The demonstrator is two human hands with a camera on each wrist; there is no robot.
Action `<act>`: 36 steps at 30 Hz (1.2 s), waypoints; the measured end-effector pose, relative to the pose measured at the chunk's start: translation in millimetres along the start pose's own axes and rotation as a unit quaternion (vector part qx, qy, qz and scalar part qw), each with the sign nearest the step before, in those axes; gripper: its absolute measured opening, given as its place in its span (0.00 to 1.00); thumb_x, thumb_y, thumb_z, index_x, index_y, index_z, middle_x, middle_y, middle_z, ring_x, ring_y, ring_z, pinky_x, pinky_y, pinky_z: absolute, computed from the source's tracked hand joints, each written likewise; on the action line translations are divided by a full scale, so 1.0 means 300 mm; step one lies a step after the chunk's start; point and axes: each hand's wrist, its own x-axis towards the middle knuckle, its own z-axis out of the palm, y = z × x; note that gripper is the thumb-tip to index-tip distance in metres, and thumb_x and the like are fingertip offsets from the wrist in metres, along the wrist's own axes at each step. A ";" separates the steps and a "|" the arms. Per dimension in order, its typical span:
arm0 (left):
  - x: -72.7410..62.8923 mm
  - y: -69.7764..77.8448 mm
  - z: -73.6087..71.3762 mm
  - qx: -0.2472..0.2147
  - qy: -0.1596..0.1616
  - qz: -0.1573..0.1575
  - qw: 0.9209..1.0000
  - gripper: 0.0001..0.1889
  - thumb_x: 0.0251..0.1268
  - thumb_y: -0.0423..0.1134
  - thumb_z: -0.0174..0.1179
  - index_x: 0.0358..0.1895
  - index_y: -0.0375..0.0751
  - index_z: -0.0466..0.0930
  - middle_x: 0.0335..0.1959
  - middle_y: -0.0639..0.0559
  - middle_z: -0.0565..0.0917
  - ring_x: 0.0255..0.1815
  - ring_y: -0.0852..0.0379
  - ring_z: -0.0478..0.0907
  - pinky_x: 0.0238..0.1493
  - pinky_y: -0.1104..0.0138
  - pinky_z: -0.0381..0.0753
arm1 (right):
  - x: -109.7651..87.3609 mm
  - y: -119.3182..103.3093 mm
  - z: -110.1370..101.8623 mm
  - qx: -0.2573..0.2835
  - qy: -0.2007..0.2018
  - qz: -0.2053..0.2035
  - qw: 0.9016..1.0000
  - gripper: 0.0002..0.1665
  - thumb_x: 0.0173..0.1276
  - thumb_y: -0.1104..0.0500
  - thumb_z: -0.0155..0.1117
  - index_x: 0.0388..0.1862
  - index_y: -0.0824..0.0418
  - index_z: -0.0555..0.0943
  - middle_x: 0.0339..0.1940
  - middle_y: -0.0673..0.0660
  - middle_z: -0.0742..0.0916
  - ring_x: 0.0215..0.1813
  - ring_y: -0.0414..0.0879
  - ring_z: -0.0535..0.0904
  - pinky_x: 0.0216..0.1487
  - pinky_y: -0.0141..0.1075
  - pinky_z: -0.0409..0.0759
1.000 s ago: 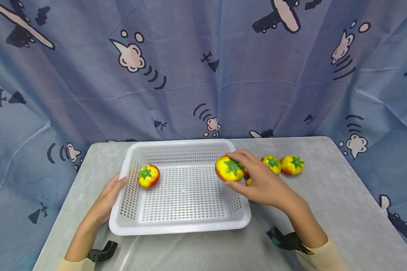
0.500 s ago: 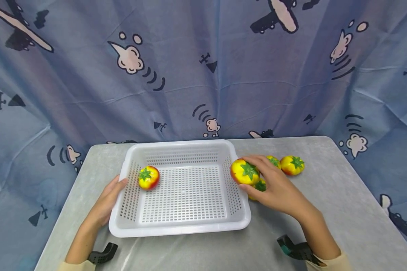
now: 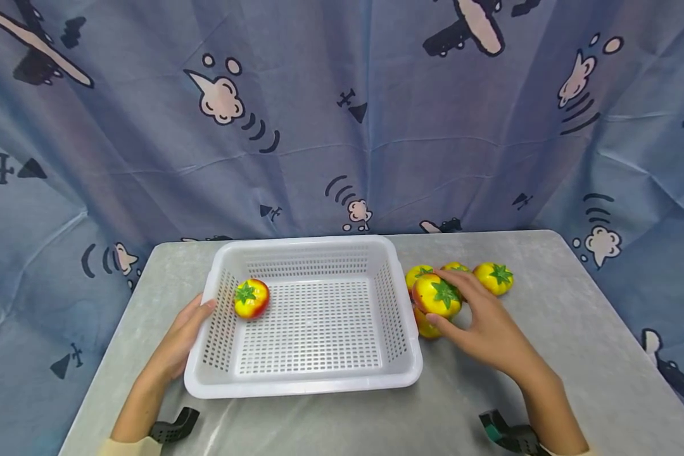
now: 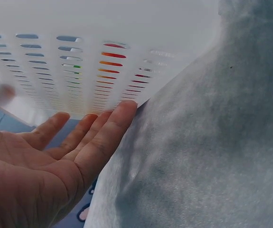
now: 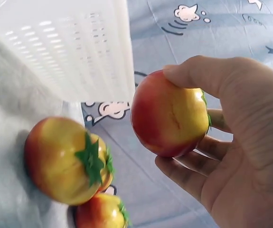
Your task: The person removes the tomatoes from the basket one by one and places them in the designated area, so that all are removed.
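My right hand (image 3: 484, 323) holds a yellow-and-red toy fruit (image 3: 436, 296) with a green star-shaped leaf top, thumb on one side and fingers on the other. In the right wrist view this held fruit (image 5: 169, 114) overlaps the curtain, beside the basket's end. My left hand (image 3: 179, 339) grips the left side of a white perforated plastic basket (image 3: 302, 385), thumb at the rim. The left wrist view has its fingers (image 4: 105, 137) against the outer wall. Inside the basket, near its left wall, lies one similar fruit (image 3: 251, 298).
Several more such fruits lie right of the basket: one at the far right (image 3: 493, 278), another by the basket wall (image 3: 426, 324), others partly behind the held one. The grey tabletop (image 3: 296, 424) ends at a blue patterned curtain (image 3: 319, 139).
My right hand has moved right with the toy fruit, from over the basket's right rim to above the fruits beside it. The left hand and basket stay put.
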 end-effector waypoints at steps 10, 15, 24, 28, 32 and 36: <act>0.000 -0.001 0.002 0.007 0.000 0.002 1.000 0.36 0.90 0.53 0.35 0.88 0.41 0.37 0.77 0.18 0.63 0.66 0.32 0.80 0.53 0.48 0.93 | -0.043 0.075 -0.005 -0.013 0.003 0.036 0.999 0.44 0.68 0.50 0.78 0.78 0.58 0.71 0.75 0.65 0.77 0.69 0.65 0.76 0.62 0.69 0.83; 0.006 -0.001 0.001 0.001 -0.002 0.000 1.000 0.36 0.90 0.53 0.35 0.88 0.40 0.37 0.77 0.19 0.63 0.66 0.33 0.80 0.54 0.48 0.93 | -0.058 0.106 -0.001 -0.016 0.009 0.047 0.999 0.43 0.69 0.50 0.78 0.78 0.60 0.71 0.74 0.67 0.76 0.69 0.66 0.76 0.62 0.70 0.83; 0.004 -0.005 0.000 0.000 -0.001 -0.002 1.000 0.36 0.90 0.53 0.35 0.88 0.42 0.37 0.77 0.19 0.63 0.65 0.35 0.81 0.54 0.48 0.93 | -0.061 0.151 -0.006 -0.028 0.013 0.053 0.998 0.43 0.68 0.52 0.79 0.77 0.62 0.70 0.72 0.69 0.77 0.68 0.69 0.75 0.61 0.71 0.81; 0.003 -0.003 0.001 0.000 0.001 -0.003 1.000 0.36 0.90 0.53 0.35 0.88 0.42 0.37 0.78 0.19 0.62 0.66 0.34 0.80 0.54 0.48 0.93 | -0.064 0.180 -0.007 -0.035 0.015 0.059 0.998 0.45 0.68 0.53 0.79 0.77 0.63 0.69 0.72 0.70 0.76 0.68 0.69 0.75 0.60 0.71 0.81; 0.003 -0.004 0.000 0.001 0.003 -0.005 1.000 0.36 0.90 0.54 0.35 0.88 0.42 0.37 0.78 0.19 0.62 0.67 0.33 0.79 0.55 0.48 0.93 | -0.066 0.202 -0.010 -0.037 0.012 0.067 0.997 0.45 0.68 0.53 0.79 0.77 0.64 0.68 0.72 0.71 0.76 0.68 0.70 0.74 0.60 0.72 0.81; 0.004 -0.005 -0.003 0.002 0.004 -0.005 1.000 0.36 0.90 0.54 0.35 0.88 0.42 0.37 0.79 0.20 0.61 0.68 0.32 0.78 0.55 0.48 0.93 | -0.067 0.219 -0.010 -0.037 0.008 0.075 0.996 0.45 0.67 0.53 0.79 0.77 0.63 0.68 0.72 0.71 0.76 0.69 0.70 0.74 0.61 0.72 0.81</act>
